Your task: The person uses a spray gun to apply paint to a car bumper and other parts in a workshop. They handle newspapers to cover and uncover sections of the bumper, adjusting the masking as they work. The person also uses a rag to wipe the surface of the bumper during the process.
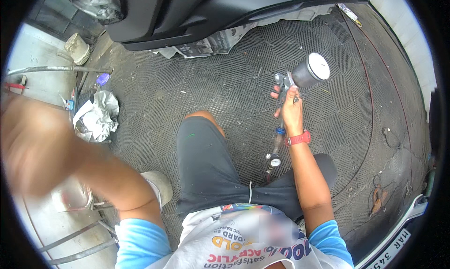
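My right hand (291, 105), with a red watch on the wrist, is closed round the handle of a paint spray gun (282, 84). Its grey paint cup (304, 75) leans to the right under a white lid (318, 66). Below the grip hang a clear fitting with a blue ring and a small round pressure gauge (274, 162). My left hand (37, 147) is raised at the far left, close to the camera and smeared by motion, so its fingers cannot be made out. In front of me stands a black car bumper (187, 16), apart from the gun.
Newspaper sheets (211, 45) hang under the bumper. Crumpled paper (99, 115), a purple lid (102, 79) and a dirty white bucket (77, 49) are on the left. Thin hoses (370, 95) cross the textured mat on the right. A metal-framed stand (75, 236) is at lower left.
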Demonstrator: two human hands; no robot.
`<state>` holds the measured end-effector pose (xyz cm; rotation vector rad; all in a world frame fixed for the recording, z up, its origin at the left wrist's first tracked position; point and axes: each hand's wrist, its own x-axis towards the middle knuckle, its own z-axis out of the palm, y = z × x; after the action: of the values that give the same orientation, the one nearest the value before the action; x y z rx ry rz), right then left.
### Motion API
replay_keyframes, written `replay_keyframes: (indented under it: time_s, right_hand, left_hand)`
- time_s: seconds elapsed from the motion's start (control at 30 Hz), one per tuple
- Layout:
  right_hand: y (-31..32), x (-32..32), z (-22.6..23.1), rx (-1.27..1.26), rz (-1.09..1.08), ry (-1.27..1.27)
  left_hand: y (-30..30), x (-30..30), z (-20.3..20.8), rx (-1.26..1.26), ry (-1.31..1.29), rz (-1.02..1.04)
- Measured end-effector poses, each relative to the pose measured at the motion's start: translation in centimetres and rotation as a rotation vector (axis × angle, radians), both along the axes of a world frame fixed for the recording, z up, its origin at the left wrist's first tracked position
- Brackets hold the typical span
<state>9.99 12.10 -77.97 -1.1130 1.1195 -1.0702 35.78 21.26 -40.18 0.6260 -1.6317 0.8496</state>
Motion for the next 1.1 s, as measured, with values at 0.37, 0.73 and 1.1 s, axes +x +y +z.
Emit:
replay_keyframes:
  time_s: [0.37,0.73,1.1]
  right_hand:
    - [4.7,4.3,6.5,-0.035,0.179,0.02]
    - [7.4,13.5,14.7,-0.17,0.478,-0.029]
    - [7.9,13.5,17.5,-0.122,0.433,0.011]
  left_hand:
    - [-2.3,17.2,-31.8,1.007,0.388,0.817]
    - [-7.8,19.4,-29.8,0.926,0.176,0.772]
    - [-8.4,14.5,-30.7,0.91,-0.012,0.588]
